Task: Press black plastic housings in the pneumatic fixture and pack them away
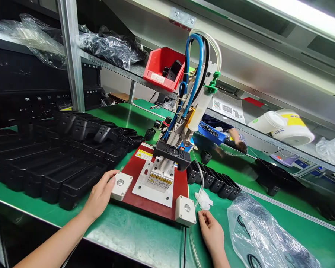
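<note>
My left hand (101,194) is at the left side of a pale push-button box (117,191), thumb and fingers around its near corner and not on the round metal button. Beside a second button box (182,216), my right hand (213,231) rests on the bench, fingers loosely curled with a gap to the thumb and nothing visible in them. Between the boxes a bench-top dispensing press (184,128) with a clear syringe (199,111) stands on a dark red base (134,175). A black plastic housing (163,150) with a round opening sits tilted on its metal fixture.
Many black housings (69,175) lie in rows at left; several more (212,178) stand right of the press. A plastic bag (268,230) with black rings and a crumpled white tissue (204,200) lie at right. Overhead, a shelf holds a red bin (159,80). Another person's hand (240,143) shows behind.
</note>
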`<state>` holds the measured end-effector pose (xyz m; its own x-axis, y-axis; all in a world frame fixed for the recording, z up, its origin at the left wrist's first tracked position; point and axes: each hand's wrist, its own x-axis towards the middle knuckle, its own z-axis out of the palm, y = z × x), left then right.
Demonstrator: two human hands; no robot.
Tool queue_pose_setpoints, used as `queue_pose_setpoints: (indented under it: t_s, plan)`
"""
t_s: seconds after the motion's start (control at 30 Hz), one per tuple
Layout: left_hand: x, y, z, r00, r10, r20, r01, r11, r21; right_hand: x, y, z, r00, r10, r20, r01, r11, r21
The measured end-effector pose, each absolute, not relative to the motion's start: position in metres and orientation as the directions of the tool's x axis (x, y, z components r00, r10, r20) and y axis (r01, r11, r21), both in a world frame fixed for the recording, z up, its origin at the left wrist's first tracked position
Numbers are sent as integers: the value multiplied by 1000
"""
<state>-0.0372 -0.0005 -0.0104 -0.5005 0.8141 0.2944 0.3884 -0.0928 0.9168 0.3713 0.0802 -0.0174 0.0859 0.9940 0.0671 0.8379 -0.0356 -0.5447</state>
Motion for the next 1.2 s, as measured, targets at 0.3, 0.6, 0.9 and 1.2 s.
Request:
queue_pose_setpoints:
  t_s: [0.3,0.6,0.9,1.2]
  plan:
    - [-37,0,-9,-499,817,289,373,-98,923,371,80,-17,96,994,52,846,-54,-530]
    - [-37,-2,-9,-497,821,280,365,-95,926,361,88,-4,7,1000,-16,930,-13,-366]
    - [-35,-2,-4,-498,833,240,338,-68,939,349,81,-8,181,983,19,941,-168,-295]
    - [-36,-3,-6,-504,826,251,365,-59,929,359,85,-13,150,986,69,912,-111,-395]
